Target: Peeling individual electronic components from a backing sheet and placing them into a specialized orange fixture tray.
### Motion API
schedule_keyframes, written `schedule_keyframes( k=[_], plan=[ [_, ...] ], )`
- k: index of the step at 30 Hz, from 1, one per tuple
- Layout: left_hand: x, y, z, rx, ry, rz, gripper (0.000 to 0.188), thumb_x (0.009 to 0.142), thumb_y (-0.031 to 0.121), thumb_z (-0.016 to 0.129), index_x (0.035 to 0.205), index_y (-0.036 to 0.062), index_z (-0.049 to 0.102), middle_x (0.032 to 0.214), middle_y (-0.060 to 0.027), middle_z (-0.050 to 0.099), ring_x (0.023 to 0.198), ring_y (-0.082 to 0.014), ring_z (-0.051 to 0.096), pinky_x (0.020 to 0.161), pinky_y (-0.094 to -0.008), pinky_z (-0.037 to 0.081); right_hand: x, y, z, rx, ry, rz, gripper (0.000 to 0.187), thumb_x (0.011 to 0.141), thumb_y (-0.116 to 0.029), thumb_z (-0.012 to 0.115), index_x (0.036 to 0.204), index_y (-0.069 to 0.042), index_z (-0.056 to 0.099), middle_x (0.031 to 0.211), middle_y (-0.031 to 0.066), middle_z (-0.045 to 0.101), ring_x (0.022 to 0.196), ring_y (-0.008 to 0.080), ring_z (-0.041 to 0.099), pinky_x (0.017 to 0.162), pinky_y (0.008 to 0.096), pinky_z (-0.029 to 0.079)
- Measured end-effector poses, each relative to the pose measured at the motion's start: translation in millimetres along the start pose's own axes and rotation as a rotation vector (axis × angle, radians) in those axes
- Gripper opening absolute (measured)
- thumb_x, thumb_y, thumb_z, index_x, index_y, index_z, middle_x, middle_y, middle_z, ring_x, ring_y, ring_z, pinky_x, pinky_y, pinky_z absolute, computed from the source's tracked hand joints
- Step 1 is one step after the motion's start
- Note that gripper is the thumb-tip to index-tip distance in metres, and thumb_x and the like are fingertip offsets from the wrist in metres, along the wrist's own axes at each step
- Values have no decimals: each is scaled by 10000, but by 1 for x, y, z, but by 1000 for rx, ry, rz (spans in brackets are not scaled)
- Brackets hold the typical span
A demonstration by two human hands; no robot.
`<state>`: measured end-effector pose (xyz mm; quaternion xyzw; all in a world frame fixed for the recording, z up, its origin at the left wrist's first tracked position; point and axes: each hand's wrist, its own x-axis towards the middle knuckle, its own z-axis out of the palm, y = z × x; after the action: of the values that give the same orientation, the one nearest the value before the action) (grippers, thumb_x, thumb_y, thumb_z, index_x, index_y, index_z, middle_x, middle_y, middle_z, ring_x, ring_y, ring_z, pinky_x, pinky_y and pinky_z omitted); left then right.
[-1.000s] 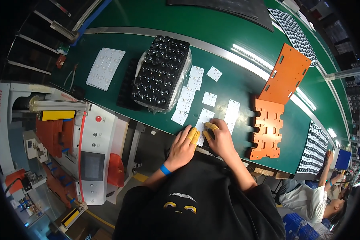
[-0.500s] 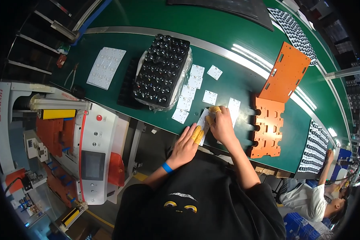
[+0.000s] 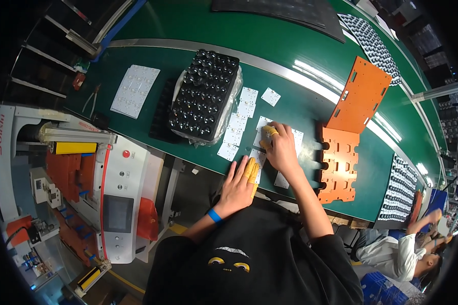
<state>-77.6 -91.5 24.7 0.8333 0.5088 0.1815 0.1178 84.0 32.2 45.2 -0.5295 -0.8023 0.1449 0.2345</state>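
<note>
My right hand, with yellow finger covers on thumb and forefinger, is closed in a pinch at a small white circuit board on the green table. Another white square board lies just beyond its fingertips. My left hand lies nearer the table edge, fingers stretched out, two of them in yellow covers. Those covered fingers touch a white board strip, partly hidden beneath them. A column of white square boards lies to the left, and a single white board farther away. My right forearm and hand partly cover more boards.
A black tray of round dark lenses stands left of the boards. White board sheets and pliers lie farther left. An orange fixture with a raised lid stands right. A co-worker sits at lower right.
My right hand has moved slightly away from my left hand, farther over the table, beside the separate square board. My left hand has stayed nearly in place. The co-worker's arm has moved.
</note>
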Motion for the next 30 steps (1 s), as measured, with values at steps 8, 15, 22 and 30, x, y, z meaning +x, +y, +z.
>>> schedule_keyframes(
  k=[8,15,22,30],
  plan=[
    [17,2,-13,-27,-38,-65,481,898,267,565,1263,-46,572,1393,-191,478,1442,-393,212,1155,-555,178,26,8,2,-7,-2,16,338,704,-8,711,1038,17,667,1168,140,603,1073,361,522,914,420,442],
    [26,-6,-6,32,-29,-69,482,921,280,545,1318,7,551,1423,-156,459,1448,-395,188,1162,-553,153,49,14,5,-2,27,18,308,757,-28,687,1061,14,664,1148,150,621,1043,366,544,897,428,457],
    [34,-5,-4,54,74,-65,447,911,232,579,1310,32,554,1365,-169,489,1351,-411,327,1090,-531,290,73,46,4,-55,163,-35,284,780,-38,681,1052,40,651,1136,177,611,1019,373,549,911,420,464],
    [-3,-9,8,-12,127,-53,484,880,243,639,1251,-57,555,1307,-178,527,1243,-341,466,1000,-481,385,16,12,-17,281,-198,-226,250,743,-87,750,981,-45,685,1052,131,625,952,339,558,859,408,480]
  ],
)
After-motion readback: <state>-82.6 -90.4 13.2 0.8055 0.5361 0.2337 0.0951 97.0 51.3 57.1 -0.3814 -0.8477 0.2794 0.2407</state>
